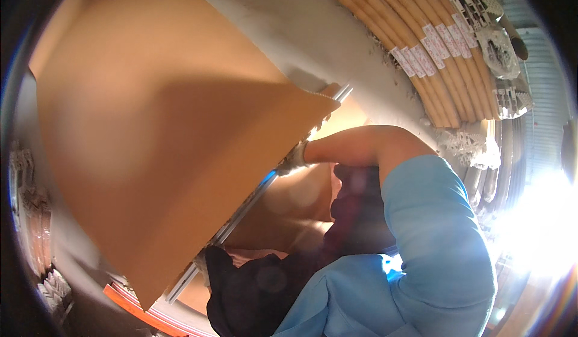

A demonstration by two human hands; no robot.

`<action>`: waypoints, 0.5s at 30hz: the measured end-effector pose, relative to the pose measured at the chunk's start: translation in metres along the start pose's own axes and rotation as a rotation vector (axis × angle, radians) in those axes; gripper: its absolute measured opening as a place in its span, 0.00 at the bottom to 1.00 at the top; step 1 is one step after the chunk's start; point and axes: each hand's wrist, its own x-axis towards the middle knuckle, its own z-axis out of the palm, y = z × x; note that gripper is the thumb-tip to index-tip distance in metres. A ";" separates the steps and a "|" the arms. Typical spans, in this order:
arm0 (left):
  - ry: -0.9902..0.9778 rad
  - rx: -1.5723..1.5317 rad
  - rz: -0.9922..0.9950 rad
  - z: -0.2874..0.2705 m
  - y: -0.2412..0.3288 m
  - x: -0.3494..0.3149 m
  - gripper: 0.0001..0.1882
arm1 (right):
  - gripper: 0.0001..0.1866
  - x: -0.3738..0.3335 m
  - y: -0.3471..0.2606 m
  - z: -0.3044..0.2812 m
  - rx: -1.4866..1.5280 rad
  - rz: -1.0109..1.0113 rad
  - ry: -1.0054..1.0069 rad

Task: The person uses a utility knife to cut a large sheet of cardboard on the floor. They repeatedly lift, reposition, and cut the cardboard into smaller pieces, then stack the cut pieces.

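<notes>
A large brown sheet (174, 138), like cardboard or kraft paper, slants across the left and middle. Along its lower right edge lie long silvery metal profiles (244, 207), their ends showing past the sheet. My right hand (294, 160), in a pale work glove, is closed at that edge beside the profiles, seemingly gripping the sheet; its fingertips are hidden. A small greyish patch, perhaps my gloved left hand (203, 267), shows at the lower part of the same edge. Dark clothing and the sheet cover its fingers. More brown sheeting (277, 216) lies below the profiles.
Several long brown-wrapped bundles (421, 48) with pale labels lie at the upper right. Plastic-wrapped profile ends (500, 54) stick out beside them. An orange-red strip (144, 313) runs along the lower left. More profiles (36, 228) stand at the left rim. Glare whitens the right side.
</notes>
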 end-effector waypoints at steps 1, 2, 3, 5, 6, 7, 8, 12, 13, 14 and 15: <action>-0.004 -0.001 -0.004 0.001 0.000 -0.001 0.16 | 0.26 0.002 0.001 0.001 0.005 -0.004 0.001; -0.007 0.001 -0.010 0.002 0.000 -0.002 0.16 | 0.26 0.004 0.000 0.001 0.009 -0.007 0.001; -0.012 -0.001 -0.012 0.003 0.000 -0.002 0.16 | 0.27 0.004 0.000 0.001 0.013 -0.007 0.000; -0.015 -0.001 -0.017 0.003 0.002 -0.005 0.16 | 0.27 0.002 -0.001 0.001 0.013 -0.013 0.001; -0.019 -0.001 -0.020 0.002 0.004 -0.008 0.16 | 0.27 0.003 -0.001 0.000 0.014 -0.013 0.003; -0.023 0.003 -0.021 0.001 0.005 -0.009 0.16 | 0.28 -0.003 -0.002 0.001 0.004 0.001 -0.028; -0.021 0.004 -0.019 -0.001 0.006 -0.011 0.16 | 0.27 -0.002 -0.001 -0.001 0.019 -0.008 -0.001; -0.009 0.126 0.041 0.000 0.006 -0.018 0.16 | 0.27 -0.008 0.001 -0.003 0.039 0.037 -0.034; -0.020 0.269 0.095 0.003 0.006 -0.019 0.16 | 0.26 -0.010 -0.001 -0.006 0.040 0.048 -0.047; -0.034 0.408 0.128 0.006 0.007 -0.020 0.16 | 0.26 -0.009 -0.003 -0.008 0.030 0.063 -0.068; -0.041 0.519 0.159 0.011 0.010 -0.016 0.16 | 0.26 -0.008 -0.003 -0.012 0.017 0.092 -0.090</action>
